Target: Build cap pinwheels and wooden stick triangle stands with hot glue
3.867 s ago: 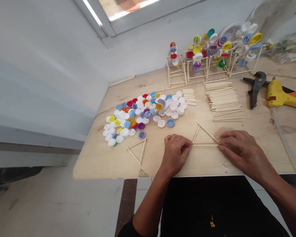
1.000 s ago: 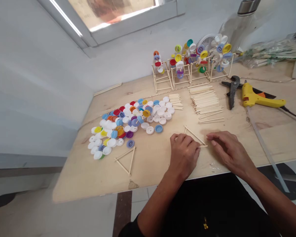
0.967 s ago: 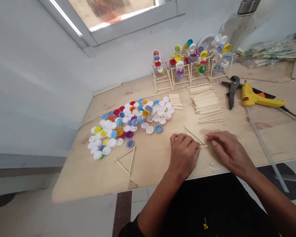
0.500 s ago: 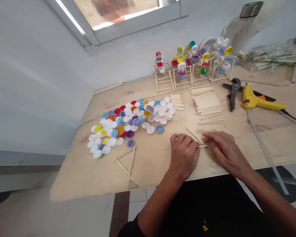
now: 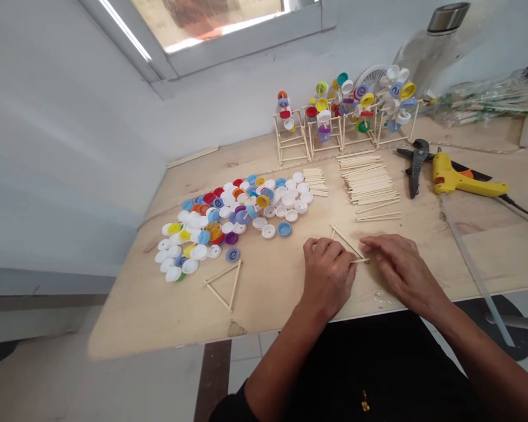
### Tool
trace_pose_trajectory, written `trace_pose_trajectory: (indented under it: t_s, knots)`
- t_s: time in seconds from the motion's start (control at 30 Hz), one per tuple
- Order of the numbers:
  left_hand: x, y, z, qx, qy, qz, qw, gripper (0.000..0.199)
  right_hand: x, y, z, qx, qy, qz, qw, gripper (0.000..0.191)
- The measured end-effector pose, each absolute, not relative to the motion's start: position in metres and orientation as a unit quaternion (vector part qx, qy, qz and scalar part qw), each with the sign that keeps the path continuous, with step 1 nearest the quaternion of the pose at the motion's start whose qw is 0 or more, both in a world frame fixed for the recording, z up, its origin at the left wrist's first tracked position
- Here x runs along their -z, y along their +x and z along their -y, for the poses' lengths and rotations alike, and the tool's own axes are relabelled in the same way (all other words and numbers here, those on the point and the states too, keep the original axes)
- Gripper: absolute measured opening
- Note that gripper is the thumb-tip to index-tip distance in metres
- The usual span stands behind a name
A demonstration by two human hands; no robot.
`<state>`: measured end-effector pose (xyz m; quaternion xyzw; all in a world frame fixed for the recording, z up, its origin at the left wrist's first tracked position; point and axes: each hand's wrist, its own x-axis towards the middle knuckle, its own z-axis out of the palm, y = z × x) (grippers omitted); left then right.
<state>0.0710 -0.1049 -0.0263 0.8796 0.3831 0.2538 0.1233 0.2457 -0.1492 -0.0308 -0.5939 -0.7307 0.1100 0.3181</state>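
Note:
My left hand [image 5: 330, 272] lies closed over a triangle of thin wooden sticks [image 5: 347, 240], its bent fingers gripping the lower stick and covering the left part. Just to the right, my right hand [image 5: 402, 266] has its fingers stretched out and rests by the triangle's right corner; whether its fingertips touch the wood I cannot tell. A second stick triangle [image 5: 235, 287] lies flat on the table at the left. Behind my hands is a pile of loose wooden sticks [image 5: 369, 181], with a bundle of shorter sticks [image 5: 315, 182] to its left.
Many coloured bottle caps [image 5: 242, 214] spread over the table's left half. Stick frames with cap wheels [image 5: 325, 126] stand along the wall. At right lie black pliers [image 5: 417, 167] and a yellow glue gun [image 5: 466, 180], its long glue stick [image 5: 475, 266] reaching past the front edge.

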Motion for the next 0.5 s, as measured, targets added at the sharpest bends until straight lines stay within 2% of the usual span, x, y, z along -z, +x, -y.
trace_pose_trajectory:
  t_s: [0.5]
  knots:
    - [0.021, 0.063, 0.106, -0.268, 0.865, -0.391, 0.165, 0.011, 0.029, 0.246, 0.160, -0.098, -0.612, 0.714, 0.326, 0.032]
